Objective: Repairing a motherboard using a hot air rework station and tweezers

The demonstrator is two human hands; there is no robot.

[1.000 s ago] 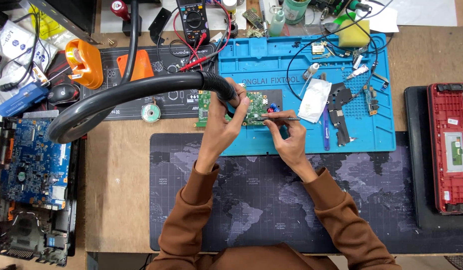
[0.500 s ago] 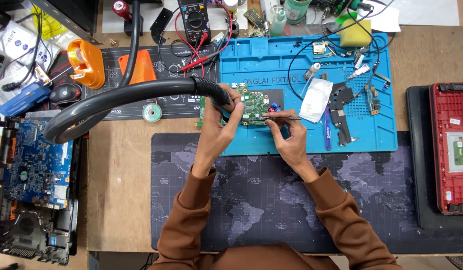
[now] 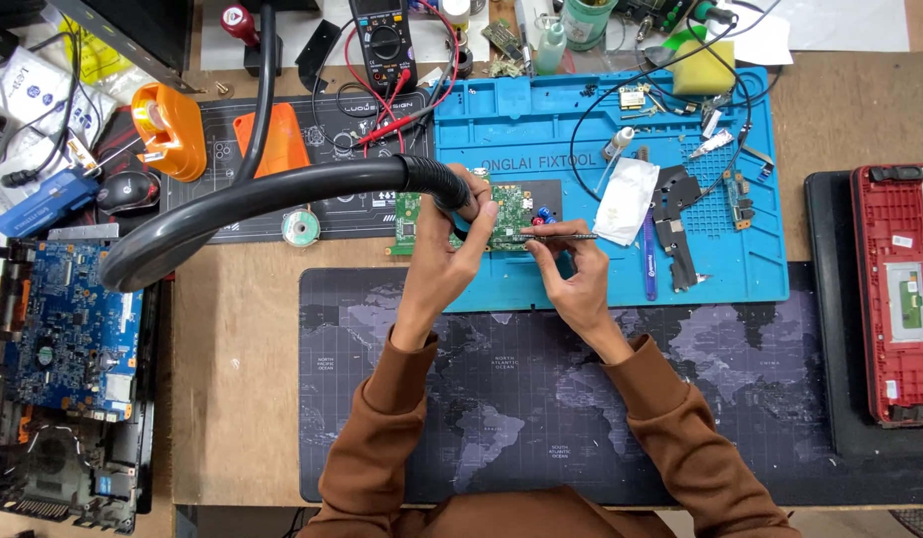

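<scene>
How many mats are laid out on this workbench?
3: a blue repair mat at top centre under the left hand and right hand, a black mat left of it, and a dark world-map mat in front. Clutter may hide others.

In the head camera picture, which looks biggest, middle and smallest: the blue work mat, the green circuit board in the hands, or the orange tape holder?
1. Blue work mat, biggest by far.
2. Orange tape holder and green circuit board: they look close in size, and the hands hide part of the board, so I won't rank them.
</scene>
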